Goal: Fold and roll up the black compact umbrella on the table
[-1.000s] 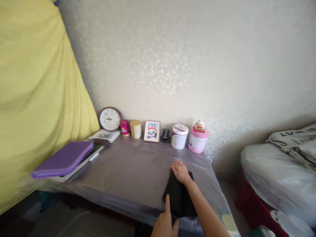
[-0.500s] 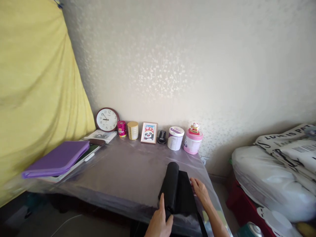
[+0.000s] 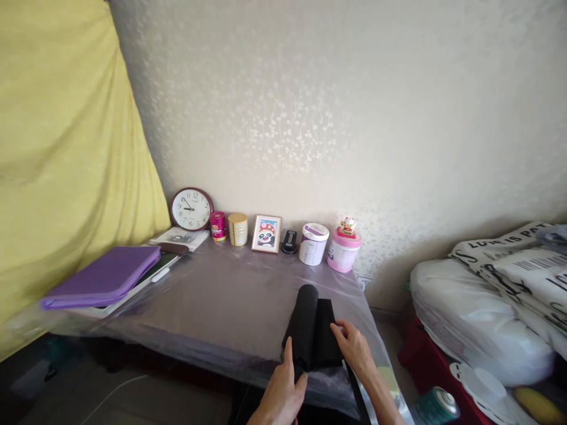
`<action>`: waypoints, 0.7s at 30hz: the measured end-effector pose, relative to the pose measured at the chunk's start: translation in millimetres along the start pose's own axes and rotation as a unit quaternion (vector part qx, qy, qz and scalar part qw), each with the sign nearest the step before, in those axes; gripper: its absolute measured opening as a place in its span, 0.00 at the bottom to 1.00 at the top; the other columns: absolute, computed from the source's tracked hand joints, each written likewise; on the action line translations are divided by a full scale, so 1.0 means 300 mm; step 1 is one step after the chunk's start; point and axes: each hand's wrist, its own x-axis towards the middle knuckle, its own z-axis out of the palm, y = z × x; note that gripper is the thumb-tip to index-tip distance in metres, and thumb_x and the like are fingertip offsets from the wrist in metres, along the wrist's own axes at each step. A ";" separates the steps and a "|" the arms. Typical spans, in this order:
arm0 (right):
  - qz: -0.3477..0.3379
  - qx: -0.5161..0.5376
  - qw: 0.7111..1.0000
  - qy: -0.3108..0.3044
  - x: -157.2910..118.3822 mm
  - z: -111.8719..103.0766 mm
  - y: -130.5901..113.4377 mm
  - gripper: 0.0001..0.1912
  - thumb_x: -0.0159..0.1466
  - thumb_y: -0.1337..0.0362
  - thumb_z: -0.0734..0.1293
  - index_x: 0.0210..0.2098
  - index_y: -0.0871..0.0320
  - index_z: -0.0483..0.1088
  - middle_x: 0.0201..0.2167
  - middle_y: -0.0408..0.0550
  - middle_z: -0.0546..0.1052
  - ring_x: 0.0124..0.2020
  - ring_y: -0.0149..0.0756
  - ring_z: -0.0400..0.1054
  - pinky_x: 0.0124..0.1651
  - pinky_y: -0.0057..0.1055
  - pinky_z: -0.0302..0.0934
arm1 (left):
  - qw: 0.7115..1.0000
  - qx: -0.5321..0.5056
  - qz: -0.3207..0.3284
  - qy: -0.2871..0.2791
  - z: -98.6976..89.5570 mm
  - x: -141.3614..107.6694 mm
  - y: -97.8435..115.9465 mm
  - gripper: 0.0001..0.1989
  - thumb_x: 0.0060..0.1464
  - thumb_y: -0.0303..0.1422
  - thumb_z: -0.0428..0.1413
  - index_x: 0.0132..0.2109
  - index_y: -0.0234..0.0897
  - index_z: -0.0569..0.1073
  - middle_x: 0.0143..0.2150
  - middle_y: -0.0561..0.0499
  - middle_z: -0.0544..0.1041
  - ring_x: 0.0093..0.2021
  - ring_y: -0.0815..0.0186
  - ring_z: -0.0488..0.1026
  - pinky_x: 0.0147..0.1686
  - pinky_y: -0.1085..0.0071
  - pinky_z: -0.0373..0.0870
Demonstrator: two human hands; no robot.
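A black roll point(image 3: 302, 324) of soft material lies near the table's front right, with a flat black flap point(image 3: 326, 336) stretching out to its right. My left hand point(image 3: 283, 386) is at the near end of the roll, index finger along its left side and thumb at its bottom end. The right edge of the flap is pinched between the thumb and fingers of my right hand point(image 3: 351, 345). A black strap point(image 3: 357, 392) hangs from the flap over the front edge of the table.
Along the wall stand a clock point(image 3: 191, 209), tins, a framed panda picture point(image 3: 266, 234), a white tub point(image 3: 314, 244) and a pink tub point(image 3: 344, 251). A purple folder point(image 3: 106, 274) lies at the left. Beyond the table's right side are bags point(image 3: 478, 324) and a spray can point(image 3: 437, 405).
My right hand has moved a little left onto the flap's edge and closed on it. The view has shifted slightly. The left hand remains at the roll.
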 end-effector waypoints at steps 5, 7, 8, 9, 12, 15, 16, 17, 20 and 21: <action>0.006 0.076 0.997 -0.018 0.039 0.026 -0.007 0.16 0.53 0.53 0.59 0.31 0.58 0.70 0.24 0.46 0.75 0.29 0.39 0.69 0.32 0.30 0.58 | 1.000 0.018 -0.008 -0.008 -0.004 -0.003 0.010 0.37 0.54 0.36 0.45 0.63 0.32 0.31 0.48 0.44 0.72 0.46 0.64 0.69 0.45 0.73 0.59; 0.005 0.122 0.992 -0.030 0.050 0.039 -0.019 0.17 0.53 0.53 0.59 0.31 0.59 0.70 0.22 0.45 0.73 0.26 0.37 0.68 0.28 0.29 0.58 | 1.000 0.014 -0.008 -0.011 -0.002 -0.001 0.009 0.38 0.54 0.36 0.45 0.63 0.31 0.31 0.48 0.44 0.71 0.45 0.65 0.69 0.44 0.74 0.59; 0.006 0.147 0.988 -0.040 0.053 0.044 -0.031 0.18 0.53 0.52 0.59 0.32 0.59 0.69 0.20 0.43 0.72 0.23 0.36 0.66 0.25 0.28 0.57 | 1.000 0.012 -0.007 -0.011 -0.002 0.000 0.008 0.38 0.54 0.36 0.46 0.63 0.31 0.31 0.48 0.44 0.72 0.45 0.65 0.69 0.44 0.75 0.59; 0.008 0.171 0.984 -0.049 0.055 0.047 -0.047 0.19 0.53 0.52 0.59 0.34 0.60 0.69 0.18 0.41 0.70 0.20 0.34 0.64 0.22 0.27 0.55 | 1.000 0.010 -0.004 -0.010 -0.002 0.001 0.007 0.38 0.54 0.35 0.46 0.63 0.31 0.31 0.47 0.43 0.72 0.45 0.65 0.69 0.44 0.75 0.59; 0.011 0.229 0.972 -0.056 0.058 0.055 -0.110 0.21 0.52 0.52 0.61 0.38 0.62 0.68 0.15 0.37 0.64 0.15 0.28 0.57 0.17 0.25 0.49 | 1.000 0.011 -0.001 -0.007 -0.008 0.002 0.008 0.38 0.54 0.35 0.46 0.63 0.31 0.32 0.48 0.43 0.71 0.46 0.64 0.69 0.44 0.74 0.60; 0.006 0.257 0.965 -0.053 0.069 0.077 -0.171 0.20 0.52 0.54 0.62 0.38 0.62 0.68 0.15 0.37 0.64 0.15 0.26 0.55 0.16 0.24 0.48 | 1.000 0.014 -0.008 -0.005 -0.023 0.003 0.012 0.37 0.53 0.35 0.46 0.63 0.32 0.34 0.49 0.42 0.70 0.47 0.63 0.68 0.45 0.73 0.60; 0.006 0.260 0.964 -0.052 0.076 0.090 -0.186 0.20 0.52 0.54 0.62 0.38 0.62 0.68 0.16 0.37 0.64 0.15 0.26 0.55 0.16 0.24 0.48 | 1.000 0.013 -0.013 -0.006 -0.028 0.004 0.014 0.37 0.53 0.35 0.46 0.63 0.32 0.34 0.49 0.42 0.70 0.48 0.63 0.68 0.45 0.73 0.60; 0.007 0.261 0.964 -0.052 0.083 0.104 -0.196 0.19 0.52 0.54 0.62 0.38 0.62 0.68 0.16 0.37 0.65 0.15 0.26 0.56 0.17 0.24 0.48 | 1.000 0.012 -0.017 -0.008 -0.034 0.005 0.015 0.37 0.53 0.35 0.46 0.63 0.32 0.34 0.50 0.42 0.69 0.48 0.63 0.68 0.45 0.73 0.60; 0.000 0.237 0.970 -0.051 0.106 0.154 -0.211 0.17 0.52 0.56 0.62 0.37 0.62 0.67 0.15 0.37 0.65 0.15 0.27 0.57 0.18 0.24 0.50 | 1.000 0.012 -0.019 -0.013 -0.045 0.007 0.017 0.38 0.52 0.34 0.47 0.63 0.31 0.35 0.51 0.41 0.68 0.49 0.62 0.67 0.46 0.73 0.59; -0.007 0.222 0.974 -0.053 0.112 0.169 -0.214 0.16 0.52 0.57 0.62 0.35 0.62 0.67 0.15 0.37 0.65 0.16 0.27 0.58 0.18 0.24 0.50 | 1.000 0.011 -0.017 -0.014 -0.047 0.008 0.017 0.38 0.52 0.34 0.48 0.63 0.30 0.35 0.51 0.40 0.68 0.49 0.63 0.67 0.46 0.73 0.59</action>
